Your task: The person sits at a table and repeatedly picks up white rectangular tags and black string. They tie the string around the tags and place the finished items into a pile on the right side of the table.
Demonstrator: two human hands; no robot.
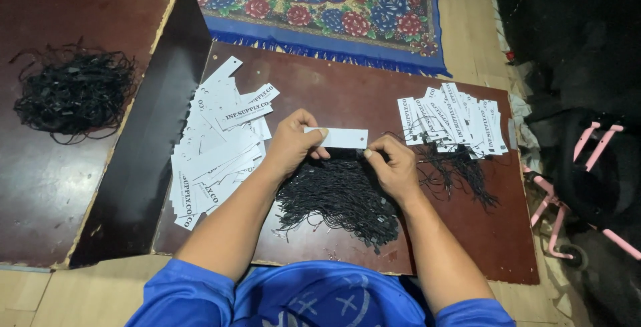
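White paper tag [342,138], blank side up with a small hole near its right end, sits pinched between both hands above the middle of the dark brown board [347,86]. The left hand [292,142] grips its left end between thumb and fingers; the right hand [392,165] pinches closed at the right end. A heap of black strings [337,200] lies beneath, loose tags [217,146] toward the left edge, strung tags [454,123] near the right edge.
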